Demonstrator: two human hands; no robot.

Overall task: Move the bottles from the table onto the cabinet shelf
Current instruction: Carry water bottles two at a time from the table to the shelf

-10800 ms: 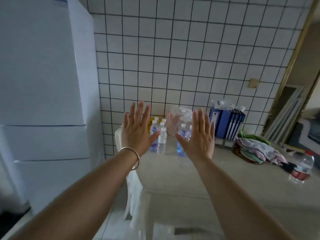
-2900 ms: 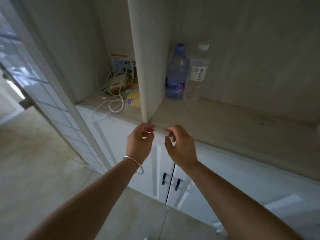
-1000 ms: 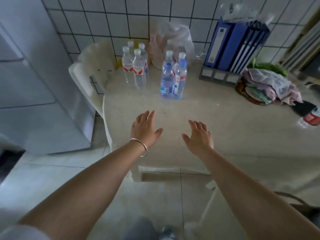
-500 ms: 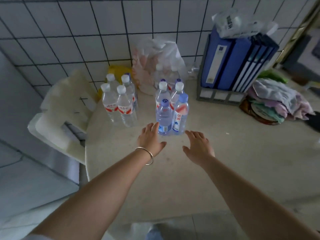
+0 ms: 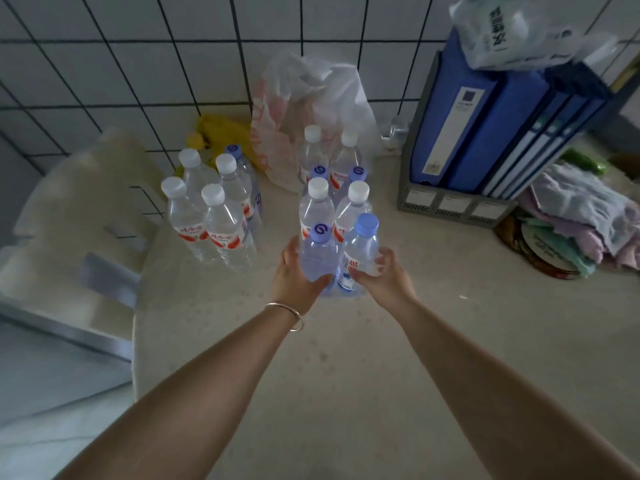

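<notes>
On the left of the bench (image 5: 346, 375), a cluster of white-capped, red-labelled bottles (image 5: 211, 216) stands upright, well apart from both hands. No grip is near them.

In the middle, the left hand (image 5: 294, 277) wraps the near-left bottle (image 5: 318, 254), the one with the purple cap bearing a white swirl. Its grip holds the lower body: thumb across the front, fingers round the far-left side. The bottle stands upright, long axis vertical, cap toward the camera.

Touching it on the right stands the blue-capped bottle (image 5: 360, 251), also upright. The right hand (image 5: 384, 275) curls round its lower right side, fingertips showing at the wall, thumb under the label; this grip looks to be closing on it, and I judge it holding or about to.

Each bottle lies straight ahead of its own hand, so neither arm needs to cross. Just behind this pair, more bottles (image 5: 332, 202) stand packed close, touching or nearly so. The lift, I judge, should go straight up along the vertical axis, then back toward the body, to avoid knocking the rear ones.

Further right stand blue binders (image 5: 485, 133) and a heap of cloth (image 5: 581, 216). The cabinet shelf is not in view.
</notes>
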